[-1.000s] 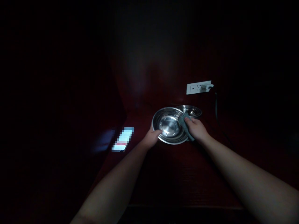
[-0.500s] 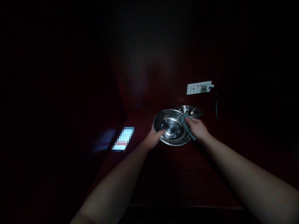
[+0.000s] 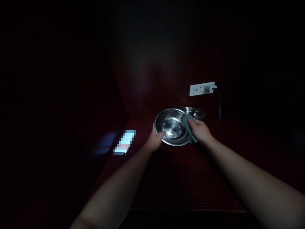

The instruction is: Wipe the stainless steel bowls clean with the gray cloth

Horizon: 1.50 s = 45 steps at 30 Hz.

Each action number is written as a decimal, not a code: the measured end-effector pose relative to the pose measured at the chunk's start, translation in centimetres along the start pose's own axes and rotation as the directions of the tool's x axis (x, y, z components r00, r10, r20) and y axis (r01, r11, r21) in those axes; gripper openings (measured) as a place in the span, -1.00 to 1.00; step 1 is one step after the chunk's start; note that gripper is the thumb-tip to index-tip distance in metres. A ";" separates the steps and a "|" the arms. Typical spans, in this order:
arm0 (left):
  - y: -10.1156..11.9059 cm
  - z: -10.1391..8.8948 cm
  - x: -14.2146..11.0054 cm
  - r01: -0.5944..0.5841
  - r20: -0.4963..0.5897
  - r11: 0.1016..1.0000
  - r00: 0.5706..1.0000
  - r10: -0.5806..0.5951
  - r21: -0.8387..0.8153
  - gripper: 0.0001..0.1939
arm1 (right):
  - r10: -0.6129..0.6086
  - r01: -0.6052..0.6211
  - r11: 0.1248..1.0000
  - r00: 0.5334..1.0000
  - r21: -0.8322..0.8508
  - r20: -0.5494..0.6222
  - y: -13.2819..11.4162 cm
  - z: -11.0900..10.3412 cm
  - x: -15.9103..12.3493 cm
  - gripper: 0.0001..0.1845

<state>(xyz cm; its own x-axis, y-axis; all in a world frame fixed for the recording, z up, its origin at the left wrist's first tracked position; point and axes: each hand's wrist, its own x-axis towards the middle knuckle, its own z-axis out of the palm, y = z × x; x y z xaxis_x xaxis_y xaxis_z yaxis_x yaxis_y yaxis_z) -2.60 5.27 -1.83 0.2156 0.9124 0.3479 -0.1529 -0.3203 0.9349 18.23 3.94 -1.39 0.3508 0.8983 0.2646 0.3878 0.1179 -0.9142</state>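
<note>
At a dark red table in dim light, you hold a shiny metal bowl tilted toward you, its inside facing up at the camera. Your left hand is partly closed on the bowl's left side, thumb over the rim, fingers out of sight behind the wall. Your right hand is closed around a folded grey-green cloth, thumb on top, pressed to the bowl's right edge. Whether the base of the bowl touches the table cannot be told.

The metal looks thin, so expect a bowl that is light for its breadth and stiff, unlikely to break but apt to dent or ring if knocked. Polished walls would slip under damp fingers; the rim appears to offer the surest purchase, thumb inside and fingers beneath, at opposite sides. The cloth seems soft and pliant, best pinched through its folds, and should give your right hand added grip on smooth steel.

Just behind the bowl, partly hidden by it, lies a second metal dish. A lit phone, its screen blurred out, rests to your left; a wall socket shows beyond.
</note>
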 end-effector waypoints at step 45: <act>-0.2 -1.2 0.2 0.189 0.124 0.967 0.978 -0.169 -0.171 -0.27 | 0.096 -0.112 0.959 0.993 0.262 0.073 0.7 0.3 0.3 -0.59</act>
<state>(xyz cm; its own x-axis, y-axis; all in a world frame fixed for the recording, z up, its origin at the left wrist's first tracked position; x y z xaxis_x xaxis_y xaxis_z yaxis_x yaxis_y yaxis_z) -3.63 5.82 -2.03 0.3559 0.9149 0.1905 -0.2722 -0.0936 0.9577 18.35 4.40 -2.06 0.3230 0.9341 0.1523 0.1090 0.1232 -0.9864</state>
